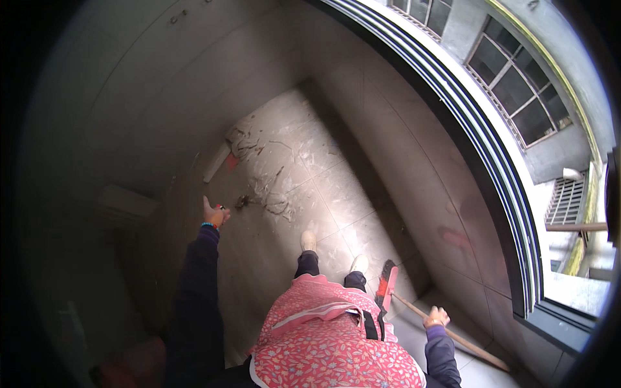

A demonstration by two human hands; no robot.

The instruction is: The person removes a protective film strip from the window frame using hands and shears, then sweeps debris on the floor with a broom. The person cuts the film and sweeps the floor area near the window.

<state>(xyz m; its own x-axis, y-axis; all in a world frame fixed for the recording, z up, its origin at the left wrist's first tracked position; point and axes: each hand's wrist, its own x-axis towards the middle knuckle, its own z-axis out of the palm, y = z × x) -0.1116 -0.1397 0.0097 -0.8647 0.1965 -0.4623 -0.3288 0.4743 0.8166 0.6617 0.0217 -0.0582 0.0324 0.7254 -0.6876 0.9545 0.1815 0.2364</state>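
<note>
My right hand (436, 317) is closed around the wooden handle of a broom (465, 342), low on my right. The broom head (388, 290), pink-red with black and red bristles, is beside my right shoe (359, 264). Out to the left, my left hand (217, 214) is raised with the thumb apart, a beaded bracelet at its wrist. Something small, red and dark, shows at its fingers; whether it is held or worn is unclear. Crumpled pale debris (277, 202) lies on the tiled floor (318, 186) ahead of my feet, with another heap (245, 145) farther off.
A pale slab-like piece (217, 162) stands at the left floor edge. A tiled wall (388, 126) on the right rises to a window frame (485, 150). Pipe fittings (178, 18) protrude from the far-left wall. A blurred red thing (133, 363) is at the lower left.
</note>
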